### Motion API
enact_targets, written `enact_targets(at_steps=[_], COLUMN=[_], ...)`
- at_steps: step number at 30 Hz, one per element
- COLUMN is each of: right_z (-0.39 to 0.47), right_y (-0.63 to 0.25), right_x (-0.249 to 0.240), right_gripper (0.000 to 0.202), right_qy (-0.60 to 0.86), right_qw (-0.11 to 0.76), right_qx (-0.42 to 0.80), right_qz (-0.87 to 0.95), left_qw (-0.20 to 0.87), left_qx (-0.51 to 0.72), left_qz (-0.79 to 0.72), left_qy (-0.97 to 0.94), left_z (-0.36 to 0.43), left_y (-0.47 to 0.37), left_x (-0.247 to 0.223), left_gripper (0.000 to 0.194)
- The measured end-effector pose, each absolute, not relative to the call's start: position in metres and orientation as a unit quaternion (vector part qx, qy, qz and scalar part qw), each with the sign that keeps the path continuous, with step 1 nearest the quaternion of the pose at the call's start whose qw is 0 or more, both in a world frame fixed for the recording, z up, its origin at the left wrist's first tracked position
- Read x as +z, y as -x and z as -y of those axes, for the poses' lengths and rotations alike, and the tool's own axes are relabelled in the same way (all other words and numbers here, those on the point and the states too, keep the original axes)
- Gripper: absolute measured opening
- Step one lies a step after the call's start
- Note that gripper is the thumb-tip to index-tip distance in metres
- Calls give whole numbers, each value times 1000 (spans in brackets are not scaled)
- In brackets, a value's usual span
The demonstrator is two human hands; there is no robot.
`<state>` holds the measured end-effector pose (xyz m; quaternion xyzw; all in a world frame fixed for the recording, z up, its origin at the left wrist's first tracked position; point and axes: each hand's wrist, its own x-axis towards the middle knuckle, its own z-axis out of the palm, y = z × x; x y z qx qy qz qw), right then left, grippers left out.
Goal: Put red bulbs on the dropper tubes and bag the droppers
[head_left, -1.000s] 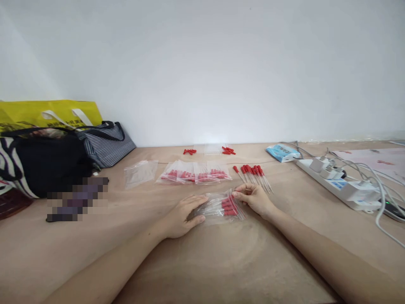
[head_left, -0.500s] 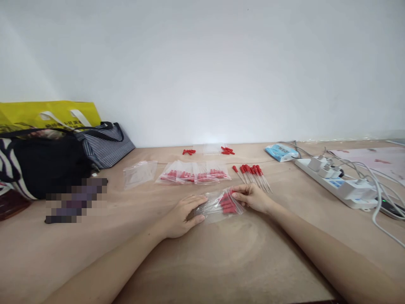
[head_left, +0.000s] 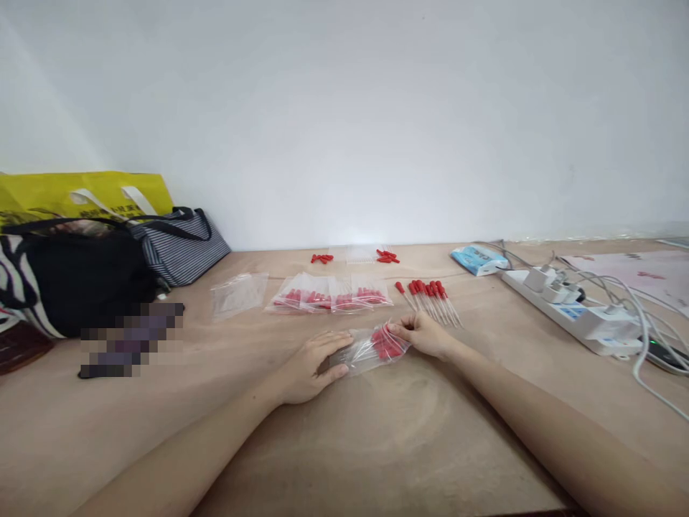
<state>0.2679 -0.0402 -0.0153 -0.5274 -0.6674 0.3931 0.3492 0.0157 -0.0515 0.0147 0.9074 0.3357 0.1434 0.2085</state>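
A clear plastic bag (head_left: 366, 353) with red-topped droppers inside lies on the table between my hands. My left hand (head_left: 315, 366) rests on its left end, fingers and thumb spread on either side of the plastic. The fingers of my right hand (head_left: 423, 334) pinch the bag's right edge beside the red tops. Behind it, several filled clear bags (head_left: 331, 294) overlap in a row, red pieces showing through. Loose red-topped droppers (head_left: 429, 298) lie fanned out to their right, just beyond my right hand.
Flat clear bags (head_left: 238, 296) lie at the left. Small red bulbs (head_left: 322, 258) form two heaps near the wall. A white power strip (head_left: 573, 312) with cables and a blue packet (head_left: 479, 260) are at the right. Striped (head_left: 180, 245) and black bags (head_left: 91, 276) stand left.
My right hand has shifted slightly left, and the bag's right end has crumpled inward with it. My left hand has hardly moved.
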Motion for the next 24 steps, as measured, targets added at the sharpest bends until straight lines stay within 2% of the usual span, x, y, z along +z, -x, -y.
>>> enact_targets(at_steps=[5,8,11,15,18,20,21,24], right_z=[35,35,36,39,41,42,42,44], right_y=[-266,-264,-264,-264,-263,-263,-263,-265], right_x=[-21,-22,-21,-18,-18,-16,-15,-7], right_gripper=[41,34,32,36,25,15,19,24], right_qy=[578,519,509,584,608,613,609,598], right_qw=[337,364,350,312,356,399,407,364], right_qx=[341,395,418,332,304,350,388,476], right_qz=[660,665,666,672,641,586,559,532], left_qw=[217,221,216,214,219,221,223,226], left_qx=[149,158,155,141,144,146,144,131], left_qz=[-340,-334,-333,-342,-334,-325,-323,-322], left_qy=[-903,-903,-905,-904,-905,-908,-908,-910], left_z=[51,51,51,51,51,50,49,47], left_y=[-16,-16,-16,-15,-14,-14,-14,-13], left_x=[14,15,15,15,15,14,14,13], left_gripper=[42,42,42,43,42,40,39,43])
